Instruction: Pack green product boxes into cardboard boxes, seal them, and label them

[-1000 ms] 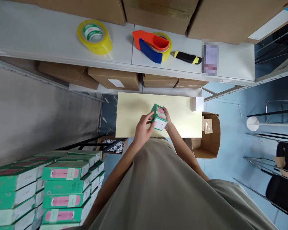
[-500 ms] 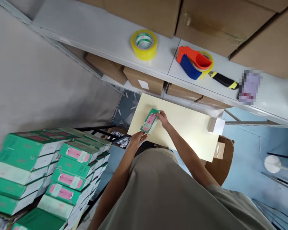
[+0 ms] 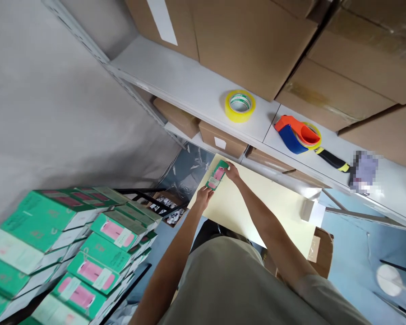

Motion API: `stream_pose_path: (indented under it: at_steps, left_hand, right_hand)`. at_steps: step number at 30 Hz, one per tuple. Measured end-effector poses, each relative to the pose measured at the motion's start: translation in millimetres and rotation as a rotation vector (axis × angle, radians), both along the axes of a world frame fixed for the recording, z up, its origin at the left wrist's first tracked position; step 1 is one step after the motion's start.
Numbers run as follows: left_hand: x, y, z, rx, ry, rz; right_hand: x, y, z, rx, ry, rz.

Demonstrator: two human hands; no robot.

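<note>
While my right hand [image 3: 232, 172] is clamped on the far end of the green box [image 3: 218, 175], my left hand [image 3: 204, 197] touches its near end; whether those fingers grip, I cannot tell. The green box is at the table's [image 3: 257, 198] left end, the white box [image 3: 312, 212] near the other.

The table [image 3: 223, 205] has one white box [image 3: 313, 211] at right edge; one green box [image 3: 218, 174] is held. The shelf [image 3: 189, 85] has one loose tape roll [image 3: 239, 117], one tape dispenser [image 3: 292, 138], one cutter [image 3: 331, 160].
</note>
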State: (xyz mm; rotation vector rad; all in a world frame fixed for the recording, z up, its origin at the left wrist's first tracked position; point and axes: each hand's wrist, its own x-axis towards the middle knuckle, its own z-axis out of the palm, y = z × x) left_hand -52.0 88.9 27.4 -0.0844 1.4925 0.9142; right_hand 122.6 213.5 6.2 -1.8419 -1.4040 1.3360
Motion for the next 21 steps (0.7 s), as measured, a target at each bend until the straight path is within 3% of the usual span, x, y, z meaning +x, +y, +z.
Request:
stream_pose_path:
  at_steps: [4, 8, 16, 21]
  left_hand:
    - [0.7, -18.4, 19.3, 0.016, -0.018, 0.007]
    - [-2.4, -55.1, 45.6, 0.076, -0.011, 0.051]
    - [-22.0, -169.5, 76.4, 0.218, 0.088, 0.294]
    - [-38.5, -225.1, 98.0, 0.270, 0.130, 0.413]
  right_hand:
    - [1.9, -27.0, 20.5, -0.006, 0.006, -0.059]
    - [2.8, -74.5, 42.3, 0.009, 0.072, -0.033]
    - [-26.1, -166.7, 56.5, -0.020, 0.338, 0.226]
    - [-59.4, -209.6, 82.6, -0.105, 0.506, 0.394]
